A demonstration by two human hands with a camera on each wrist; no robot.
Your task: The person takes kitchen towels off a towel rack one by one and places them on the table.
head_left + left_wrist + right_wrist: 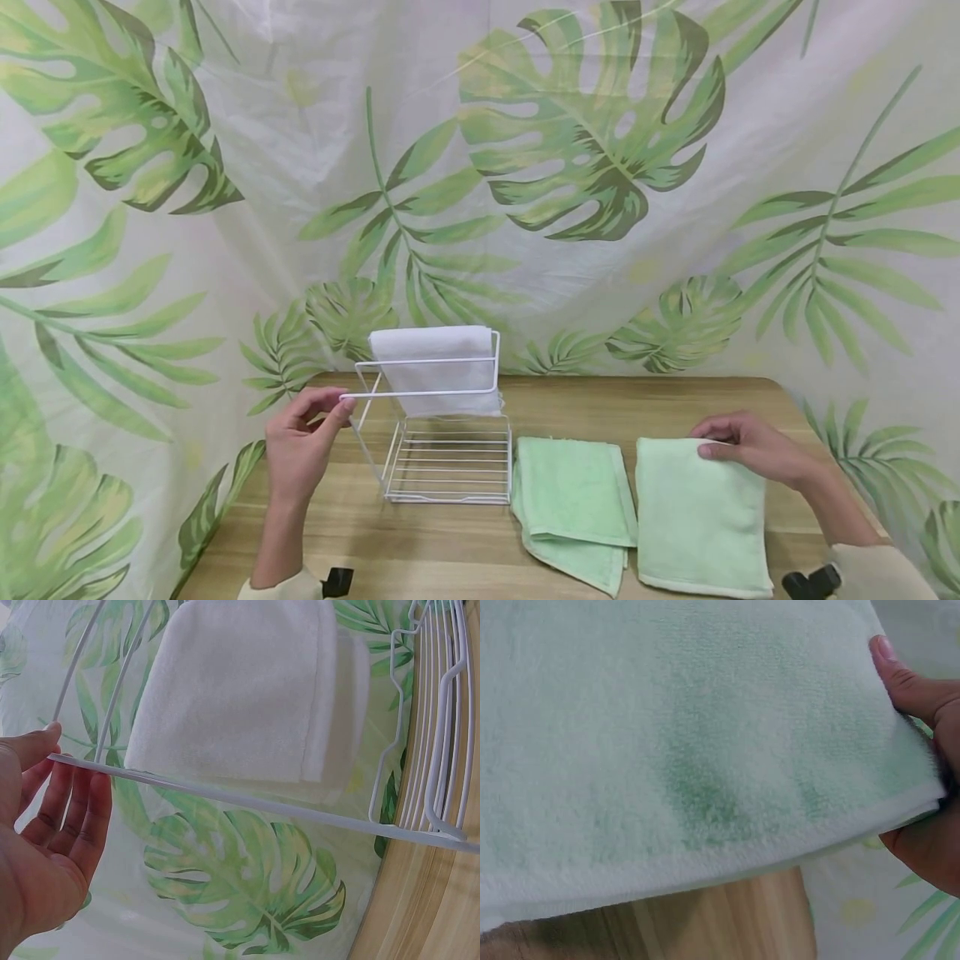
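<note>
My left hand (300, 442) pinches the upper left corner of a white wire rack (450, 500) between thumb and fingers. Over the rack's back top bar hangs a folded white towel (438, 367). My right hand (757, 450) grips the upper right edge of a folded light green towel (697, 517), thumb on its front face and fingers behind. In the right wrist view this towel (705, 750) fills most of the picture, its lower edge above the wood. A second green towel (573, 492), folded unevenly, lies between the rack and the held towel.
The wooden table (442, 550) carries everything. Behind it and at both sides hangs a leaf-patterned curtain (562, 275), close to the table's far edge. The rack's lower shelf of wires (453, 458) faces the front.
</note>
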